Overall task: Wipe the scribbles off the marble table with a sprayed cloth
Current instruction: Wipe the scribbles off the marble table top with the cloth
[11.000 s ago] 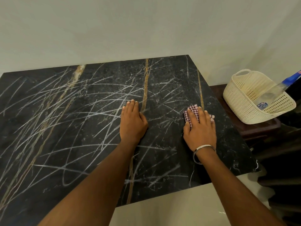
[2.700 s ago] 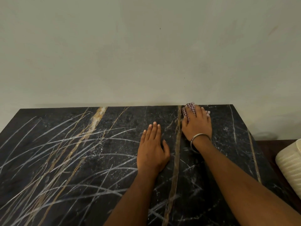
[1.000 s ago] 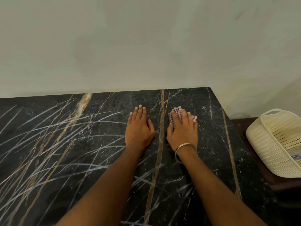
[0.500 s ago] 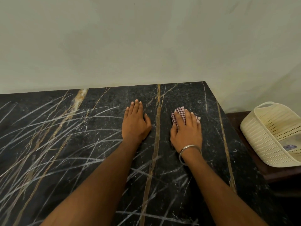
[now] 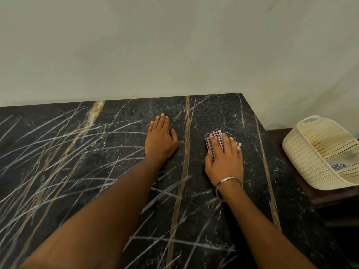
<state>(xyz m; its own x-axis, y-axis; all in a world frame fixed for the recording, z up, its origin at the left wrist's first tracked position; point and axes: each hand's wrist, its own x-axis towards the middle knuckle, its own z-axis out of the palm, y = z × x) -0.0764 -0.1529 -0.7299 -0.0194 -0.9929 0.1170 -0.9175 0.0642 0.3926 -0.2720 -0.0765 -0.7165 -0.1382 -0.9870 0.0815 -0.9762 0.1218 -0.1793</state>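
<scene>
We see the black marble table (image 5: 213, 220) from the head camera, set against a pale wall (image 5: 174, 45). White scribbles (image 5: 58, 152) cross the left and near parts of the slab; the far right corner around the hands shows only the stone's own thin veins and gold streaks.

We find the right hand (image 5: 223, 160) palm down on the checkered cloth (image 5: 213, 137), fingers straight and close together, pressing the cloth flat against the marble. The cloth lies near the table's right edge, towards the far side; its far end and a corner on the right show past the fingertips. A metal bangle (image 5: 229, 184) circles the right wrist.

We find the left hand (image 5: 160, 140) flat on the bare marble to the left of a gold vein, fingers extended and together, thumb spread out, holding nothing. The two hands are apart, with the vein between them.

A cream perforated plastic basket (image 5: 310, 158) stands on a dark wooden surface (image 5: 330, 200) beside the table's right edge.
</scene>
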